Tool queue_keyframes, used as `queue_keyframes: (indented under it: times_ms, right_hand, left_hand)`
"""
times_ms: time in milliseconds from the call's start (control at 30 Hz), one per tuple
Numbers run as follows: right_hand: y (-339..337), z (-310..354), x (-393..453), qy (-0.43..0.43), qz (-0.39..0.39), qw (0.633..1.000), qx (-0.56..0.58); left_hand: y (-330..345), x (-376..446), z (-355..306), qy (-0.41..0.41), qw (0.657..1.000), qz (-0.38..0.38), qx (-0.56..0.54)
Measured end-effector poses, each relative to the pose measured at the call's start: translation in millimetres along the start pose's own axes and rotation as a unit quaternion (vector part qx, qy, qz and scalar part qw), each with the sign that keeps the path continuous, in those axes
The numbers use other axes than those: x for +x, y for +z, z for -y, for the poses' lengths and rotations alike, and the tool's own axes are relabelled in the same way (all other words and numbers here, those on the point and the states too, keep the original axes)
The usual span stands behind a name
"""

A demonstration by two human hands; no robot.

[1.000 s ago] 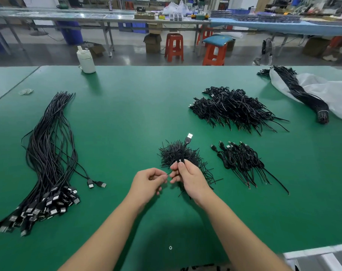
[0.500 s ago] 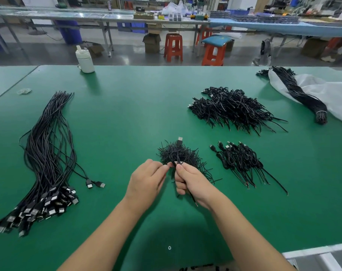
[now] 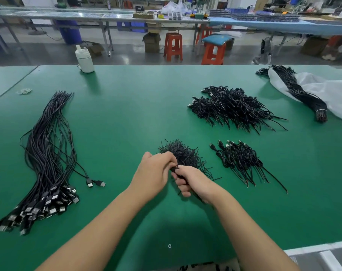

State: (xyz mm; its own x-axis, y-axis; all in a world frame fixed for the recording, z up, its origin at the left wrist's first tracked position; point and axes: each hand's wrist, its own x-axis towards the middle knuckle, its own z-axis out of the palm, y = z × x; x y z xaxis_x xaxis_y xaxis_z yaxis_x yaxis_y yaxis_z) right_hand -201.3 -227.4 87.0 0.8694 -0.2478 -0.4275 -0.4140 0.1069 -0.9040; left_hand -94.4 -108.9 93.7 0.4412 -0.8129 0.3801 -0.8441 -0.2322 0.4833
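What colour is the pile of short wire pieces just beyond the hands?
Black. The pile of thin short wire pieces shows best in the head view.

your two forearms slant in from the bottom edge toward frame centre; your left hand (image 3: 156, 173) and right hand (image 3: 193, 181) meet fingertip to fingertip, fingers curled in a pinch.

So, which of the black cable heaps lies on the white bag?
The tied bundle at the far right: it rests on the white bag, while the others lie straight on the green table.
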Motion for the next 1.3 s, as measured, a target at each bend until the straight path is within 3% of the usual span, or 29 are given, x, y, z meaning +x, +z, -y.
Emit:
queue_keyframes:
  times_ms: [100, 167, 233, 367, 467, 667, 867, 1033, 1167, 1233, 1300]
  right_hand:
    - [-1, 2, -1, -0.043, -0.044, 0.987, -0.149]
    - [-1, -1, -3, -0.092, -0.077, 0.929, -0.350]
    - [-1, -5, -3, -0.120, -0.084, 0.878, -0.456]
    - [1, -6, -4, -0.146, -0.104, 0.843, -0.508]
    - [3, -7, -8, -0.161, -0.102, 0.831, -0.522]
    - [2, -7, -3, -0.156, -0.123, 0.820, -0.537]
    - [5, -11, -1, -0.169, -0.149, 0.792, -0.567]
    - [6, -15, 1, -0.153, -0.170, 0.794, -0.564]
    - [9, -14, 3, -0.130, -0.187, 0.791, -0.567]
    - [10, -11, 4, -0.105, -0.173, 0.836, -0.511]
    - [9, -6, 5, -0.071, -0.125, 0.929, -0.340]
  left_hand:
    - [-4, 7, -8, -0.104, 0.993, 0.024, -0.056]
    - [-5, 12, -10, -0.167, 0.981, 0.052, -0.079]
    - [-5, 15, -8, -0.214, 0.969, 0.073, -0.096]
    - [-5, 21, -7, -0.251, 0.957, 0.105, -0.099]
    - [-7, 22, -5, -0.268, 0.954, 0.083, -0.104]
    - [-8, 25, -10, -0.238, 0.968, 0.072, -0.046]
    - [-9, 21, -15, -0.196, 0.971, 0.134, -0.011]
    - [-7, 17, -18, -0.197, 0.973, 0.120, -0.033]
    - [0, 17, -18, -0.149, 0.984, 0.088, 0.036]
    - [3, 16, -17, -0.117, 0.986, 0.079, 0.085]
    - [6, 14, -16, -0.100, 0.987, 0.066, 0.110]
